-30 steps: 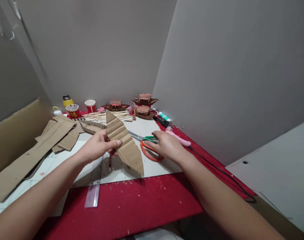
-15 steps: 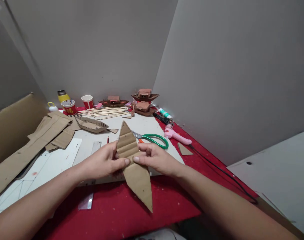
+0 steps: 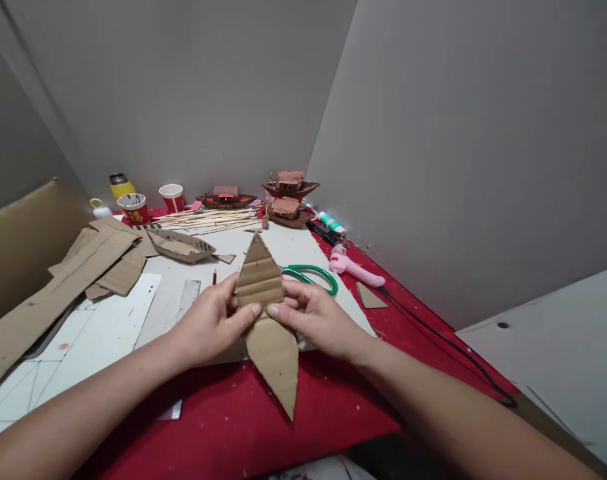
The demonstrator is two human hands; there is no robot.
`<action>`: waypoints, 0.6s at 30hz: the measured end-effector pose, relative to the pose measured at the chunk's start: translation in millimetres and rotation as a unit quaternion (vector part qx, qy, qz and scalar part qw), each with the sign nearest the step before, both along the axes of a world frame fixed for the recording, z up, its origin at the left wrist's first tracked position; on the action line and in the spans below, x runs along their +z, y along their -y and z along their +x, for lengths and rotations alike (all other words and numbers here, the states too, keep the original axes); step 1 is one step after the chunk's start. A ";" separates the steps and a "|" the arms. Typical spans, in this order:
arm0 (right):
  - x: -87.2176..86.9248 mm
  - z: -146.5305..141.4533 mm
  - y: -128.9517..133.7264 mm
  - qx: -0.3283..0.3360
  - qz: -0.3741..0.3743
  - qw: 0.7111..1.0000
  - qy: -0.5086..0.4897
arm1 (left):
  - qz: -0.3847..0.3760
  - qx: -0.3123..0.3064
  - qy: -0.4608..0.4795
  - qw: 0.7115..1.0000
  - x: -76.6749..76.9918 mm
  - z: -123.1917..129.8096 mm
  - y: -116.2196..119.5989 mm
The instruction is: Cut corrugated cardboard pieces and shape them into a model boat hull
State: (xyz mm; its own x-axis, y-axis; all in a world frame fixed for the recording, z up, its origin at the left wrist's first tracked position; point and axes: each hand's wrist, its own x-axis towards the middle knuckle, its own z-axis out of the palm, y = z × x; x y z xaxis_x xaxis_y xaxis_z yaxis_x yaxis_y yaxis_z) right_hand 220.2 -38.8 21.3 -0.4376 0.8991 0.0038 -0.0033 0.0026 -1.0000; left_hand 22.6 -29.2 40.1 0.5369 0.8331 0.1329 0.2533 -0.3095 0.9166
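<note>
Between my two hands is a long cardboard piece (image 3: 272, 347), pointed at both ends, with crease lines across its upper half. My left hand (image 3: 216, 320) pinches its left edge near the middle, thumb on top. From the right edge my right hand (image 3: 318, 317) grips it the same way, the thumbs almost meeting; the fingers behind are mostly hidden. Partly covered by the cardboard, scissors (image 3: 313, 270) with green handles lie just beyond my right hand. A clear ruler (image 3: 188, 297) and a small red pencil (image 3: 214, 277) are beside my left hand.
A cardboard boat hull (image 3: 180, 247) lies behind, near thin wooden sticks (image 3: 218, 219). Brown model boats (image 3: 288, 212) stand at the back. Cardboard strips (image 3: 78, 280) cover the left. At right are a pink glue gun (image 3: 356, 268), its black cord (image 3: 448, 343) and a cardboard triangle (image 3: 369, 297).
The cardboard piece has turned slightly, its lower tip shifting left and its upper tip right. Both hands still grip it at the middle. The view has shifted a little.
</note>
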 end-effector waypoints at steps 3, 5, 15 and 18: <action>3.6 3.3 -2.8 0.045 -0.062 0.996 -0.056 | -0.078 -0.024 0.031 0.996 7.7 -1.6 1.8; 3.4 4.4 -4.5 0.034 -0.050 0.997 -0.051 | -0.083 -0.035 0.025 0.996 10.9 -2.4 3.8; -4.0 0.0 -4.7 0.007 0.021 0.998 -0.067 | -0.104 -0.039 0.063 0.992 8.2 1.0 4.5; -3.3 0.7 -10.1 -0.048 0.034 0.990 -0.130 | -0.232 -0.064 0.144 0.960 1.2 0.9 0.4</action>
State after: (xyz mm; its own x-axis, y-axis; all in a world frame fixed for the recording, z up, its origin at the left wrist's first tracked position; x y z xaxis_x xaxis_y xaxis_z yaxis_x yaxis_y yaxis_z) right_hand 220.9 -28.7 18.0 -0.3255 0.9306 0.1672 -0.2579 0.0827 -0.9626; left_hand 23.4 -29.6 41.2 0.6355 0.7682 -0.0778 -0.0443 0.1368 0.9896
